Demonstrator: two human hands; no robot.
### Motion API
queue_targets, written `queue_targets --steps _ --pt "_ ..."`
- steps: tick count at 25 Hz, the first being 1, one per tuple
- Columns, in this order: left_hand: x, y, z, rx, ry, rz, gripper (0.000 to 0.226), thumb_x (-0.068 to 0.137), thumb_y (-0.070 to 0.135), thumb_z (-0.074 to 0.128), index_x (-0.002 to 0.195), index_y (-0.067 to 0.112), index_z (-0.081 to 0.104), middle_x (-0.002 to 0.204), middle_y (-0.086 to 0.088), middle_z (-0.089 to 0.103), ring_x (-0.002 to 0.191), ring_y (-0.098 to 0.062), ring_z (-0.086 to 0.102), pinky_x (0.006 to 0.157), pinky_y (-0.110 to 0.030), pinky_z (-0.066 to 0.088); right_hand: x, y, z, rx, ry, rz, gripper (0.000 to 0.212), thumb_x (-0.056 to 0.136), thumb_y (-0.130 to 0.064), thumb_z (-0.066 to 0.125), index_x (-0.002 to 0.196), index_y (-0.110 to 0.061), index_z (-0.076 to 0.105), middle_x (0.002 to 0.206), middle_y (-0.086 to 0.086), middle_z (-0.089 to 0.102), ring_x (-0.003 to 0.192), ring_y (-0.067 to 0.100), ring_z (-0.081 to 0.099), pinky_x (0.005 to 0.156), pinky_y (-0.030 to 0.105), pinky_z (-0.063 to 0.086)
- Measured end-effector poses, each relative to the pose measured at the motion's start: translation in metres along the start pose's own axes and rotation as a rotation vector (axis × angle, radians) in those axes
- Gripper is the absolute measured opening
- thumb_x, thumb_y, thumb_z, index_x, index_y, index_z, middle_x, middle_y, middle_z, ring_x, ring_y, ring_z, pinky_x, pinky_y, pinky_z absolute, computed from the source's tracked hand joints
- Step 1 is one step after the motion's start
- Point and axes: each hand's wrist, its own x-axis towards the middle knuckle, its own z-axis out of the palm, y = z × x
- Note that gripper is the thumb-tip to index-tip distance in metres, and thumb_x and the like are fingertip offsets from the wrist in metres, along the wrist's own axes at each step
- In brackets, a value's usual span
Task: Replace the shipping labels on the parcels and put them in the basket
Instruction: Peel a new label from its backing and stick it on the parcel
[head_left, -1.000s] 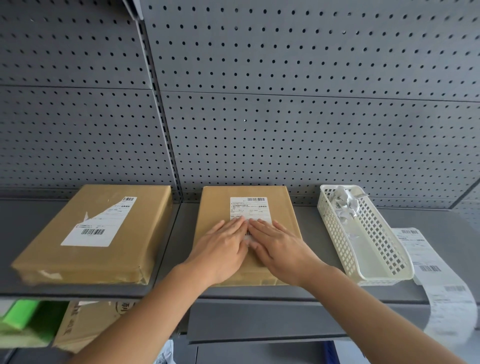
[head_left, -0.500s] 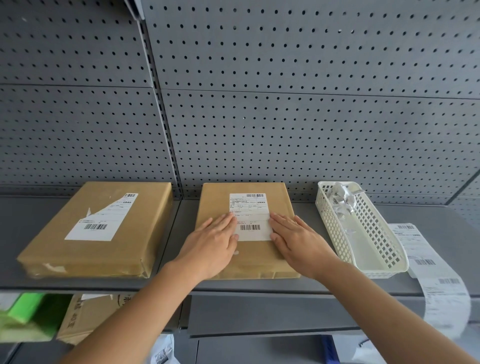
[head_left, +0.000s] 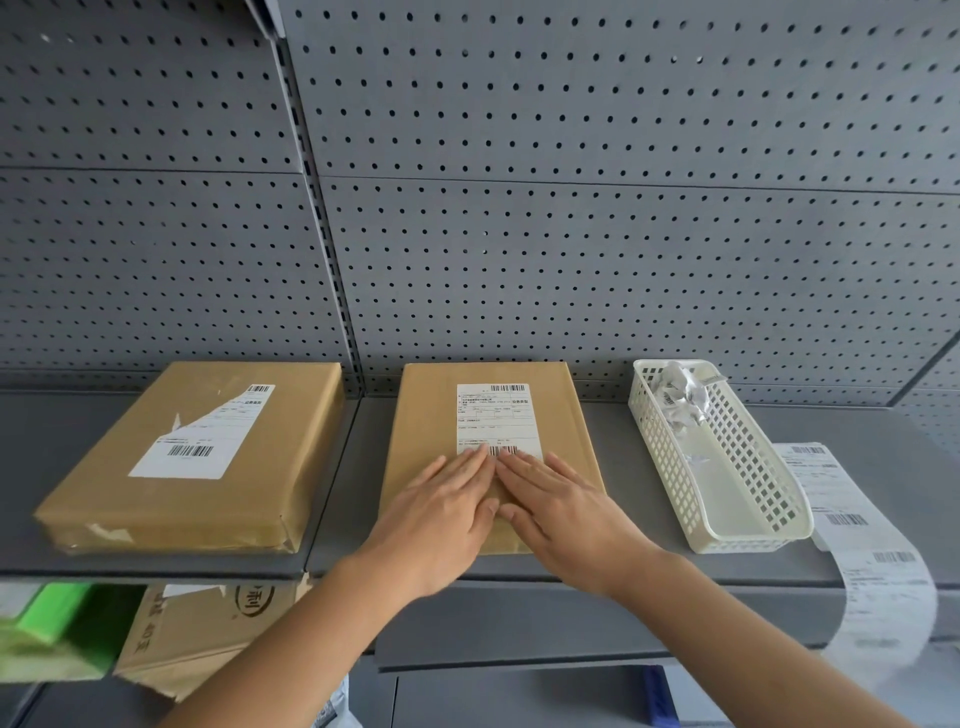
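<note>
A brown parcel (head_left: 431, 415) lies flat in the middle of the grey shelf (head_left: 857, 519), with a white shipping label (head_left: 496, 415) stuck on its top. My left hand (head_left: 441, 512) and my right hand (head_left: 561, 506) lie flat side by side on the parcel's near half, fingers together, fingertips over the label's lower edge and barcode. Neither hand grips anything. A second brown parcel (head_left: 197, 457) sits to the left with a partly torn white label (head_left: 202, 434).
A white plastic basket (head_left: 748, 499) stands to the right, with crumpled label scraps (head_left: 680, 395) at its far end. A strip of fresh labels (head_left: 852, 525) hangs over the shelf edge at far right. A pegboard wall stands behind. Boxes sit on the lower shelf at left.
Half a second ago my hands lay apart on either side of the label. They have slid inward and now meet again over its lower edge. The parcel has not moved.
</note>
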Motion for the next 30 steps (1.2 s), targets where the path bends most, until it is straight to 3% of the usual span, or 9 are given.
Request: queue_targets --steps 3,13,18,22,25,27,30 --pt "-0.001 -0.004 0.003 0.011 0.016 -0.008 0.087 0.087 0.054 -0.014 0.163 0.019 0.007 0.17 0.007 -0.002 0.154 -0.001 -0.006 0.123 -0.024 -0.008 -0.003 0.003 0.0 -0.018 0.014 0.005 0.057 0.105 -0.047 0.022 0.153 -0.02 0.033 0.16 -0.005 0.029 0.149 0.007 0.021 0.124 0.035 0.015" --pt "-0.015 -0.03 -0.005 0.043 -0.007 -0.115 0.084 0.086 0.055 -0.018 0.162 0.024 0.001 0.168 0.012 -0.007 0.153 0.002 -0.008 0.122 -0.023 -0.009 -0.027 0.031 -0.01 0.003 0.031 0.12 0.057 0.103 -0.051 0.018 0.152 -0.028 0.034 0.159 -0.017 0.027 0.147 -0.002 0.018 0.123 0.027 0.008" --pt "-0.013 -0.045 -0.01 -0.002 -0.016 -0.215 0.062 0.108 0.048 0.01 0.163 0.021 0.004 0.169 0.009 -0.004 0.154 0.001 -0.005 0.123 -0.022 -0.006 -0.027 0.028 -0.016 0.098 0.02 0.14 0.053 0.104 -0.048 0.025 0.153 -0.028 0.032 0.158 -0.021 0.023 0.147 -0.005 0.014 0.124 0.028 0.011" --pt "-0.009 -0.053 -0.014 -0.19 0.021 -0.367 0.07 0.105 0.056 0.02 0.164 0.022 0.004 0.169 0.012 -0.005 0.155 -0.003 0.0 0.123 -0.026 0.009 -0.018 0.028 -0.029 0.364 0.08 0.329 0.054 0.104 -0.04 0.04 0.155 -0.028 0.026 0.157 -0.022 0.019 0.146 -0.004 0.011 0.117 0.015 0.01" --pt "0.001 -0.057 -0.013 -0.403 0.053 -0.51 0.076 0.103 0.062 0.027 0.164 0.025 0.002 0.17 0.013 -0.004 0.156 -0.01 0.009 0.123 -0.038 0.022 -0.004 0.032 -0.034 0.583 0.11 0.524 0.063 0.103 -0.037 0.047 0.157 -0.021 0.019 0.16 -0.012 0.023 0.143 0.0 0.022 0.109 0.014 0.017" --pt "0.009 -0.059 -0.009 -0.602 0.077 -0.598 0.083 0.1 0.065 0.037 0.164 0.023 0.004 0.171 0.005 0.01 0.156 -0.018 0.019 0.124 -0.041 0.023 0.008 0.033 -0.034 0.792 0.098 0.654 0.077 0.098 -0.043 0.054 0.158 -0.021 0.01 0.16 -0.009 0.025 0.139 0.003 0.03 0.107 0.019 0.027" --pt "0.02 -0.062 -0.001 -0.901 0.101 -0.738 0.1 0.088 0.073 0.055 0.163 0.025 0.012 0.161 0.0 0.039 0.142 -0.025 0.044 0.116 -0.047 0.038 0.024 0.03 -0.036 0.957 0.065 0.81 0.101 0.087 -0.054 0.066 0.158 -0.025 0.0 0.157 -0.006 0.032 0.133 0.015 0.045 0.1 0.03 0.042"
